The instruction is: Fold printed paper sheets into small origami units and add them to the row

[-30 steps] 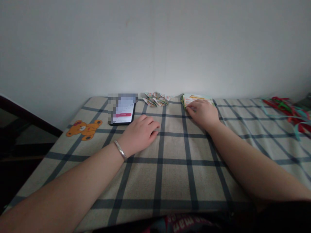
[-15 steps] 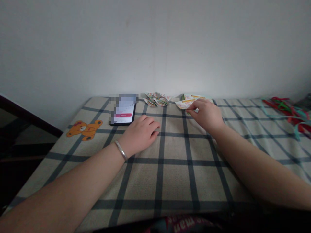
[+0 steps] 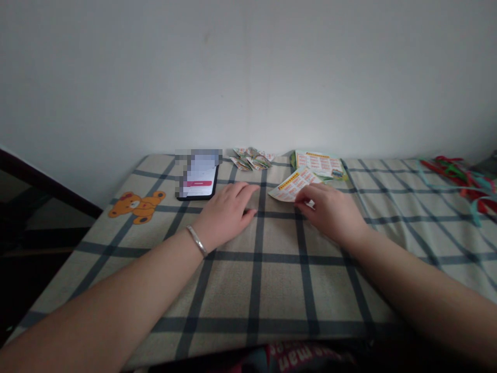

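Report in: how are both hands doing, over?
Right hand pinching a printed sheet. Left hand open, nothing visible in it. Nothing seen blocking; phone beyond left hand, more sheets behind.

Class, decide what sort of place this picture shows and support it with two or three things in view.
Probably a room in a home: a checked cloth covers a surface beside a plain wall, and a smartphone and a flat orange teddy-bear figure are on the cloth.
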`<act>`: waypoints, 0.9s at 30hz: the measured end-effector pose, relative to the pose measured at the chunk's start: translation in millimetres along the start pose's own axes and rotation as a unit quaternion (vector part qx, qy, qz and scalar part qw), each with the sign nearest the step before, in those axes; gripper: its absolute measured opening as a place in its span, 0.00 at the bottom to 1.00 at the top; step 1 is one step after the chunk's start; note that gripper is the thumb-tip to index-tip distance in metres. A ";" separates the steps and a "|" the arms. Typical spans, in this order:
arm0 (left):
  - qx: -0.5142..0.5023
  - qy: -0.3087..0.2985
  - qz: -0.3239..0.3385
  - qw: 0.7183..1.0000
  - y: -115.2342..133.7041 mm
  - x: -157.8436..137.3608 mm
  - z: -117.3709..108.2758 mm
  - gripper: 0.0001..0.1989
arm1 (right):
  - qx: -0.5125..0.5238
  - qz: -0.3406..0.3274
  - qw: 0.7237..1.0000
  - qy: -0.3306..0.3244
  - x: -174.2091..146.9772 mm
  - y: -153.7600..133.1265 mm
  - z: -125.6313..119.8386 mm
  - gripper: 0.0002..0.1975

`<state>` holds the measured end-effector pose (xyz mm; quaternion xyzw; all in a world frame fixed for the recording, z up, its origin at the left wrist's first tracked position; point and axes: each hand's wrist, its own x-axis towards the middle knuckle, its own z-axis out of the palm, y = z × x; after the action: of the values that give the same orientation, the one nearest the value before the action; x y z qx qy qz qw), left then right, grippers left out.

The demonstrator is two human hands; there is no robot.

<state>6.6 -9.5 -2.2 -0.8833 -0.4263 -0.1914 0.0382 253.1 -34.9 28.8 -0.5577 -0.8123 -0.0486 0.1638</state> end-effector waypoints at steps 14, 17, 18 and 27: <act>0.014 -0.025 0.084 0.996 4.1 3.0 -8.3 0.12 | 0.107 -0.142 0.983 -0.043 -6.0 0.7 14.8 0.03; -0.001 -0.033 0.088 0.996 3.9 3.9 -6.2 0.11 | 0.134 -0.151 0.979 -0.039 -5.5 1.0 15.5 0.05; 0.000 -0.036 0.090 0.995 4.4 3.9 -5.8 0.10 | 0.147 -0.153 0.976 -0.041 -5.0 1.5 15.8 0.05; 0.054 -0.066 0.120 0.989 12.4 1.5 -12.5 0.07 | 0.202 -0.154 0.964 -0.073 -2.6 7.4 15.9 0.06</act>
<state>13.2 -19.2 11.1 -0.9353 -0.3285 -0.1039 0.0802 257.4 -30.3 12.2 -0.3828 -0.8912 0.1322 0.2041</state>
